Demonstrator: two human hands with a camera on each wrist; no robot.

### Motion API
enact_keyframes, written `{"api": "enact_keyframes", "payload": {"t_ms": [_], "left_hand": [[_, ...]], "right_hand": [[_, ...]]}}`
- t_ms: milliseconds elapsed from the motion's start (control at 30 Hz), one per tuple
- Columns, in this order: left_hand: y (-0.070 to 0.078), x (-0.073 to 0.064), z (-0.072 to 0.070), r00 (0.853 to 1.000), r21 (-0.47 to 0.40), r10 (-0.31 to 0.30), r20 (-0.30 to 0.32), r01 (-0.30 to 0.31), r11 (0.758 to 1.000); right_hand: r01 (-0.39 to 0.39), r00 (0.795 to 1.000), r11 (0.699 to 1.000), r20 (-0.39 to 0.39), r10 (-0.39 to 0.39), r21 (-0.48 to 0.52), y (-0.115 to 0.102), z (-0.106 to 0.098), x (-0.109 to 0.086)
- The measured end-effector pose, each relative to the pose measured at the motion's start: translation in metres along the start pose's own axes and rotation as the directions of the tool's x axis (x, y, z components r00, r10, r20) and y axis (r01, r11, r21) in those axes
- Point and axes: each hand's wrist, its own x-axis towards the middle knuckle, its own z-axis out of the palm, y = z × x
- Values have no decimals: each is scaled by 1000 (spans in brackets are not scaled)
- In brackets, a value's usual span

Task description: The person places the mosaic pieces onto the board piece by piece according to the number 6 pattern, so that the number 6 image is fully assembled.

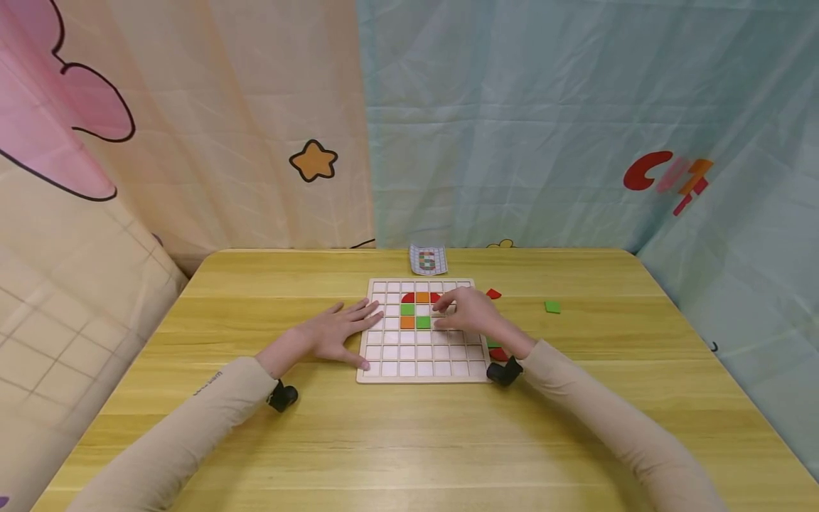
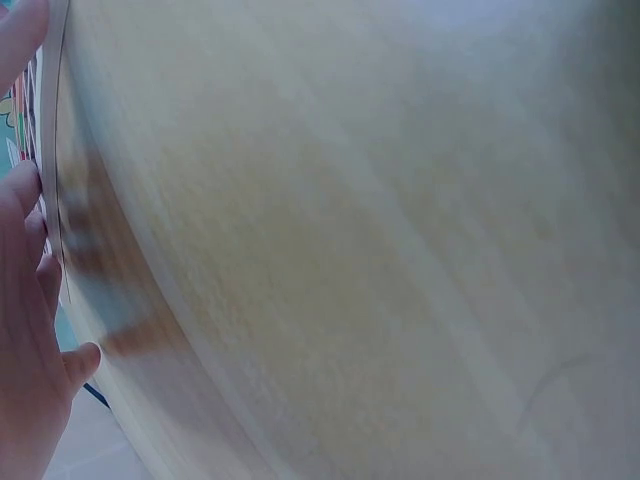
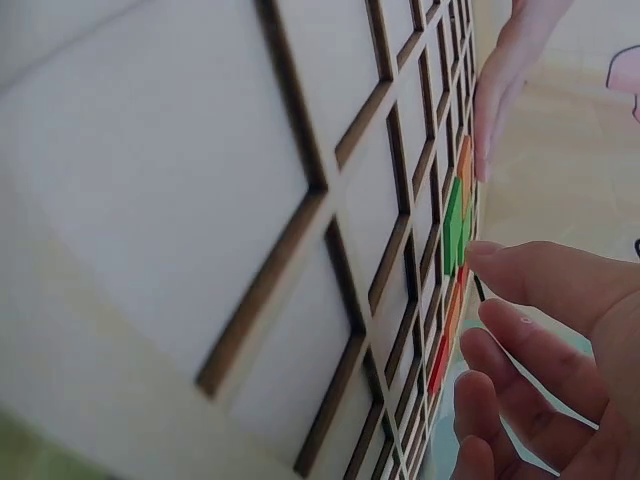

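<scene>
A white grid board [image 1: 389,353] with a pale wooden frame lies on the table. Its upper middle cells hold a red rounded tile [image 1: 408,299], an orange tile [image 1: 422,297], a green tile [image 1: 407,310], a lower orange tile [image 1: 407,323] and a lower green tile [image 1: 423,323]. My left hand [image 1: 335,332] rests on the board's left edge with fingers spread. Over the board's right half, my right hand [image 1: 470,311] is beside the tiles, its fingers loosely bent. The right wrist view shows a gap between thumb [image 3: 545,272] and index finger, with nothing held.
A small printed card [image 1: 428,262] with a coloured pattern lies behind the board. Right of the board are a loose red piece [image 1: 493,294] and a green square [image 1: 552,307]. More red and green pieces [image 1: 498,353] lie partly hidden by the right wrist. Curtains surround the wooden table [image 1: 409,441].
</scene>
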Motion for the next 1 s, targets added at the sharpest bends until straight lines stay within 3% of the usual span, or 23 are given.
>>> {"api": "enact_keyframes", "payload": {"t_ms": [267,467,700,1000], "left_hand": [[0,-1,0,1000,-6,-7,-3,7,1000],[0,-1,0,1000,-14,-5,-7,4,1000],[-1,0,1,1000,-10,-3,1,3,1000],[-2,1,2,1000,0,5,-9,-5,1000]], "right_hand": [[38,999,999,-30,-38,12,15,-12,-7],[19,999,999,-49,-18,27,27,-23,-15],[-9,997,989,-71,20,148,46,-34,-24],[-12,989,987,-142,35,158,73,-45,-32]]}}
